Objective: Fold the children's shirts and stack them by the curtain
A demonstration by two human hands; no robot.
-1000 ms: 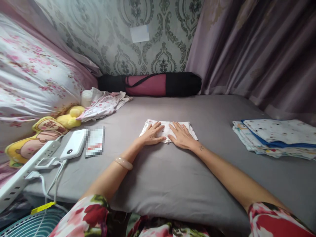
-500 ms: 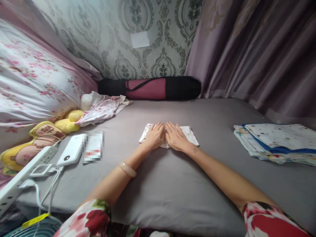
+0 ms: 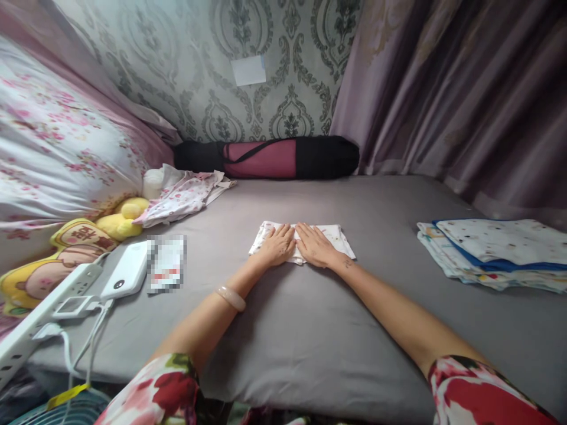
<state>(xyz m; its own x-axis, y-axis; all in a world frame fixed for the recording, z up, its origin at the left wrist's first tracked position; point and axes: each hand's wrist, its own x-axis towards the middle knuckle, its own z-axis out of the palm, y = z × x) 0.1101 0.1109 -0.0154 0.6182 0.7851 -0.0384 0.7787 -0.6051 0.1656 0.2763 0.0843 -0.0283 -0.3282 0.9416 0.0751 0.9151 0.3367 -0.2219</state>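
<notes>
Since a second ago, the left hand [image 3: 280, 243] and right hand [image 3: 315, 245] have slid inward across the folded white cloth [image 3: 339, 237]; both press flat on it, palms down, thumb sides nearly meeting. It lies around the middle of the grey bed [image 3: 376, 330]. Toward the right edge, well apart, sits a stack of folded cloths [image 3: 496, 242], a blue layer showing. Along the left edge are a rumpled printed garment [image 3: 183, 198], a yellow plush [image 3: 42, 280], a white device [image 3: 127, 268] beside a blurred packet [image 3: 167, 264], and a power strip [image 3: 66, 298] reaching the near-left corner. Purple curtains [image 3: 411, 88] and patterned wallpaper [image 3: 177, 59] back the bed. Against its far edge lies a long pink-and-black bag [image 3: 261, 159], contents hidden.
</notes>
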